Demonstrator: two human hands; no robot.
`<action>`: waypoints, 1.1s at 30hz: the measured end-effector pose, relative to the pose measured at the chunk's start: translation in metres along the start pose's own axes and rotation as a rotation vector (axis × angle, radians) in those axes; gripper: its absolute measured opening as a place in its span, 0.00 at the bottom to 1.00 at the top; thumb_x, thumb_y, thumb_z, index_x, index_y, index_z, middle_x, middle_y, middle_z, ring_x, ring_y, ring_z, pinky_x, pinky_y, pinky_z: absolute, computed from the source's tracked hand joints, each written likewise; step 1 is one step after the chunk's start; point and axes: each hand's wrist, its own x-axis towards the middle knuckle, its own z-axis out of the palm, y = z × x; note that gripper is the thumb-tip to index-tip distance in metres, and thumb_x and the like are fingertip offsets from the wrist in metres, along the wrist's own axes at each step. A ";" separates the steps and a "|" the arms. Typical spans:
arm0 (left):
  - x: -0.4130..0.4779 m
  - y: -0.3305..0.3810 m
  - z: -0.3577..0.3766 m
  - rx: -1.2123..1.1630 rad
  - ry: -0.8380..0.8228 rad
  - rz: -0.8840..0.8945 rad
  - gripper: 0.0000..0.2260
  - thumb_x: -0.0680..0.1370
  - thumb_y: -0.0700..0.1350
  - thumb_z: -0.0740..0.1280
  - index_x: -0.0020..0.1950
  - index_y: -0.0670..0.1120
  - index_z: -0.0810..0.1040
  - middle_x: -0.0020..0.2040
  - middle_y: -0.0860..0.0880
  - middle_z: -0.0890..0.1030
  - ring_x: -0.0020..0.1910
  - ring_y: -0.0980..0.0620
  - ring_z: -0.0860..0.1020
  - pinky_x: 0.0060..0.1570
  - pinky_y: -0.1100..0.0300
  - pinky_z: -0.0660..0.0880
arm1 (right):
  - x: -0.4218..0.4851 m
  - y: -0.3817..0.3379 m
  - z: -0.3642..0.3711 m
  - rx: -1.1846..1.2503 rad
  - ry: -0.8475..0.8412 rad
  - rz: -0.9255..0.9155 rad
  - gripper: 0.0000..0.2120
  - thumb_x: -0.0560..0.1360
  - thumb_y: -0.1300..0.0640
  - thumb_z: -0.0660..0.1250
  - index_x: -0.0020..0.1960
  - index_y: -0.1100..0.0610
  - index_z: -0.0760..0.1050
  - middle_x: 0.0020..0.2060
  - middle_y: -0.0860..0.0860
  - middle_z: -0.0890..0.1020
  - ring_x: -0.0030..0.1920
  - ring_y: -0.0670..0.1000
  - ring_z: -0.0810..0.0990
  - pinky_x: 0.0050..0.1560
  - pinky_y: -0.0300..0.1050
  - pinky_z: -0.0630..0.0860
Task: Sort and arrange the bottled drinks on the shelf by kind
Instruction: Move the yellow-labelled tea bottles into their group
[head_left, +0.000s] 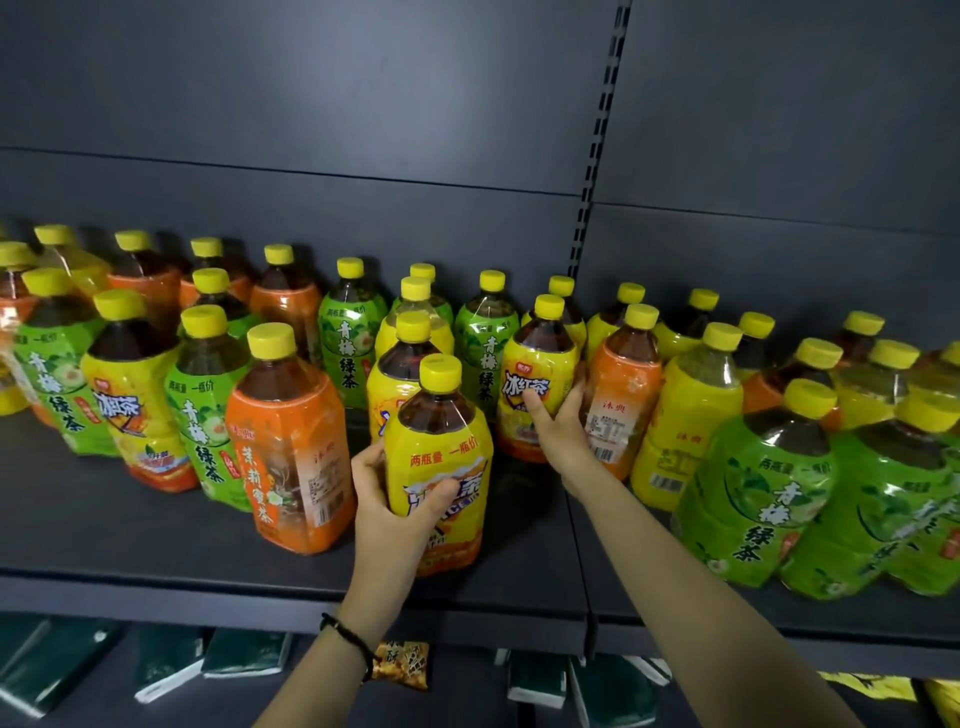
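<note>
Many yellow-capped bottles stand mixed on a dark shelf (156, 540): yellow iced-tea labels, green plum-tea labels, orange jasmine-tea labels. My left hand (392, 512) grips a yellow-label bottle (441, 441) near the shelf's front edge, at the middle. My right hand (558, 423) is wrapped around the lower body of another yellow-label bottle (537, 374) standing further back, next to an orange-label bottle (621, 400). A green-label bottle (485, 343) stands just behind, between the two held bottles.
An orange-label bottle (291, 447) stands left of my left hand. Big green-label bottles (758, 493) crowd the front right. A slotted upright (595, 171) divides the back panel. Dark packs (244, 652) and a snack bag (402, 665) lie on the shelf below.
</note>
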 end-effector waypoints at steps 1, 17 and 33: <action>-0.001 0.000 0.001 -0.005 -0.004 -0.007 0.40 0.53 0.70 0.75 0.59 0.57 0.65 0.59 0.47 0.77 0.54 0.57 0.79 0.46 0.65 0.77 | -0.005 0.000 -0.002 0.009 -0.031 -0.004 0.42 0.76 0.41 0.62 0.76 0.45 0.37 0.76 0.49 0.56 0.74 0.54 0.59 0.72 0.58 0.61; -0.029 -0.006 0.058 0.259 -0.060 -0.029 0.47 0.64 0.74 0.64 0.76 0.55 0.55 0.72 0.52 0.64 0.73 0.51 0.60 0.71 0.46 0.61 | -0.130 0.008 -0.055 0.241 -0.231 -0.080 0.18 0.69 0.46 0.70 0.57 0.46 0.74 0.53 0.44 0.82 0.55 0.44 0.79 0.50 0.37 0.77; 0.039 -0.015 0.082 0.007 -0.174 -0.172 0.23 0.75 0.52 0.67 0.68 0.52 0.66 0.57 0.57 0.78 0.55 0.61 0.77 0.40 0.71 0.75 | -0.088 0.011 -0.049 0.133 0.123 -0.043 0.12 0.77 0.55 0.66 0.59 0.49 0.73 0.55 0.46 0.78 0.57 0.46 0.77 0.49 0.32 0.72</action>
